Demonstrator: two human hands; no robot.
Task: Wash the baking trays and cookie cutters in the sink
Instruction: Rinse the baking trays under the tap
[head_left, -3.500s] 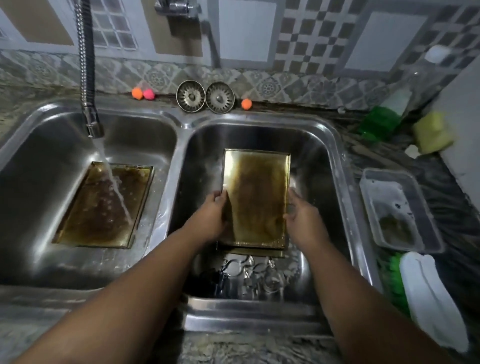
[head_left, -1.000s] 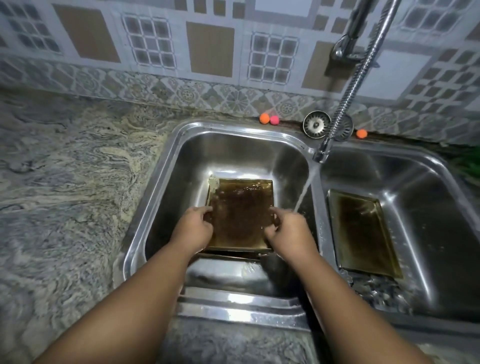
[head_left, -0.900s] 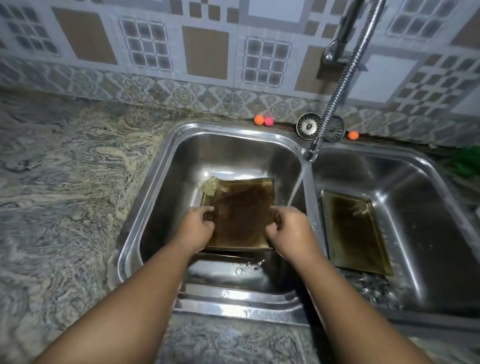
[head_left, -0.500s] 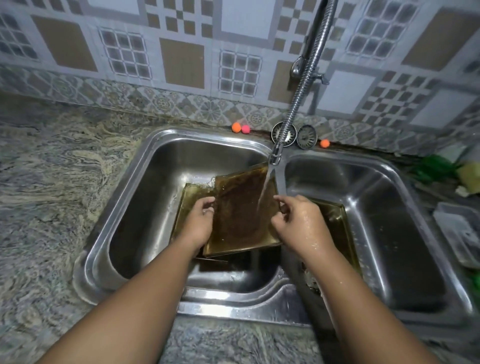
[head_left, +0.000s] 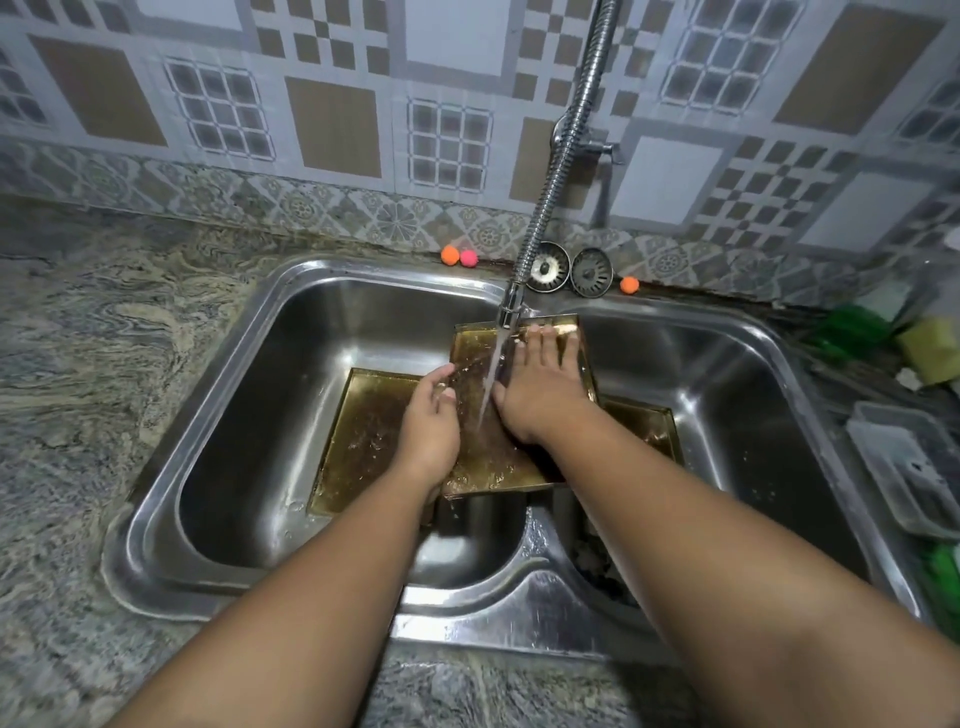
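A greasy gold baking tray (head_left: 498, 462) is held tilted over the divider of the double sink (head_left: 223, 364), under the running tap (head_left: 509, 306). My left hand (head_left: 431, 421) grips its left edge. Flat on the tray's surface lies my right hand (head_left: 540, 389), fingers straight, beside the water stream. A second tray (head_left: 363, 436) lies on the floor of the left basin. A third tray (head_left: 649, 426) shows partly behind my right forearm in the right basin. Dim metal cookie cutters (head_left: 597, 566) lie at the front of the right basin.
Two sink strainers (head_left: 548, 267) and three small coloured balls (head_left: 450, 255) sit on the back ledge. To the right are a plastic container (head_left: 914, 467), a green bottle (head_left: 852, 327) and a yellow sponge (head_left: 930, 348). Granite countertop (head_left: 104, 364) spreads to the left.
The held tray has risen from the left basin and moved right, under the stream. My right hand has left the tray's edge and now lies flat on its surface.
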